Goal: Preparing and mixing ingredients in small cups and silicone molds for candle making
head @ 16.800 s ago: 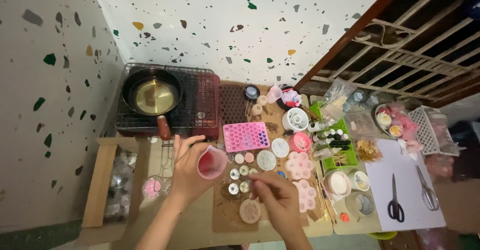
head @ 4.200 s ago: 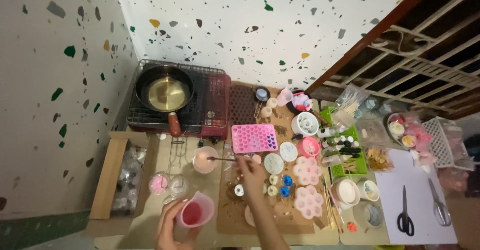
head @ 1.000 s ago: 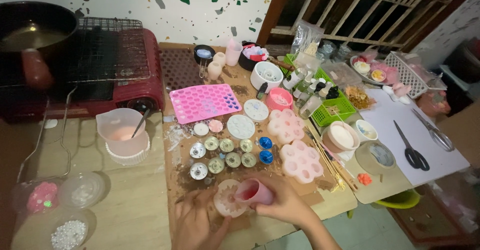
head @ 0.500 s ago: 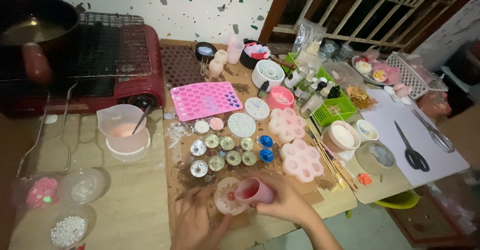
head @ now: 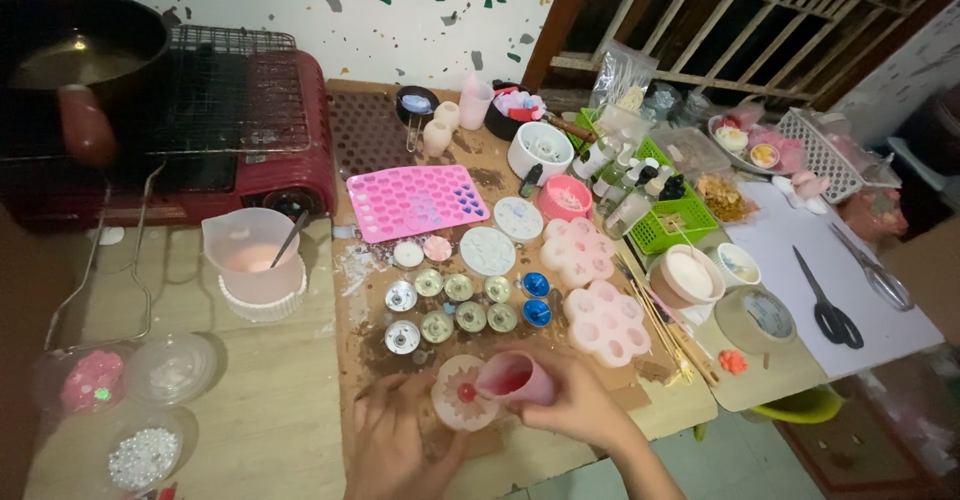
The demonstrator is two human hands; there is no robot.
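Observation:
My right hand [head: 580,405] grips a small pink silicone cup [head: 515,378], tipped to the left so its red liquid runs out. The liquid lands as a red spot in the middle of a round pale pink mould [head: 462,406] on the brown board [head: 375,345]. My left hand [head: 395,440] rests flat on the board beside the mould's left edge, touching it. Just beyond the mould stand several small round metal tins [head: 450,312], two of them blue.
A measuring cup with a stirrer [head: 255,255] stands at the left, in front of a red stove [head: 200,150] with a black pan [head: 75,55]. Pink flower moulds [head: 590,295], a green basket [head: 665,215], tape roll [head: 755,315] and scissors [head: 825,305] lie to the right.
The red spot in the round mould has appeared and grown over the last second. Both hands have stayed nearly still.

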